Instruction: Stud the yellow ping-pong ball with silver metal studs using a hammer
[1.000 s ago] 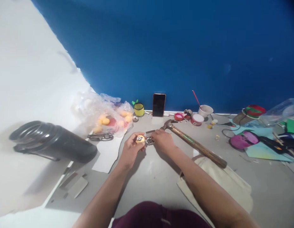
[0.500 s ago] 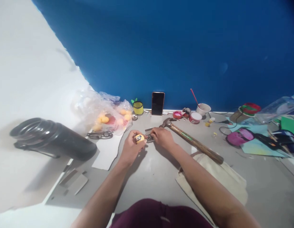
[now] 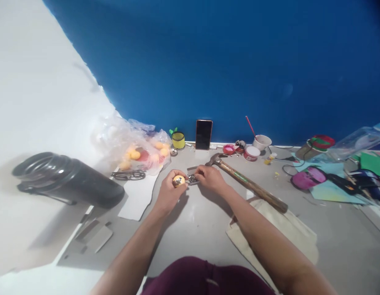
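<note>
1. We observe the left hand (image 3: 169,191) curled around a small yellow ball studded with shiny silver pieces (image 3: 178,180). Thumb and fingers grasp it.
2. Position of the ball relative to the fingers: we note it lies between the thumb, on its near side, and the bent fingers, which wrap its far and left sides. Its studded face is turned upward, exposed to our view.
3. We find the right hand (image 3: 211,179) just beside, to the right, its fingertips bunched together over a small, shallow, grey tray (image 3: 194,183) that contains tiny silvery bits (image 3: 192,178). Whether the fingertips pinch one of these bits we cannot tell; the hand covers part of the tray.
4. The ball sits near the tray's left end; the two hands are close but apart.
5. Surroundings: we log a claw hammer with a brown wooden handle (image 3: 243,177) lying aslant to the right of the right hand, its handle end at a cream cloth piece (image 3: 278,229), which spreads partly beneath the right forearm.
6. To the left of the left hand we record a flat white sheet (image 3: 137,200) and, beyond it, a crumpled clear plastic bag (image 3: 111,137) with yellow-orange balls (image 3: 133,155).
</note>
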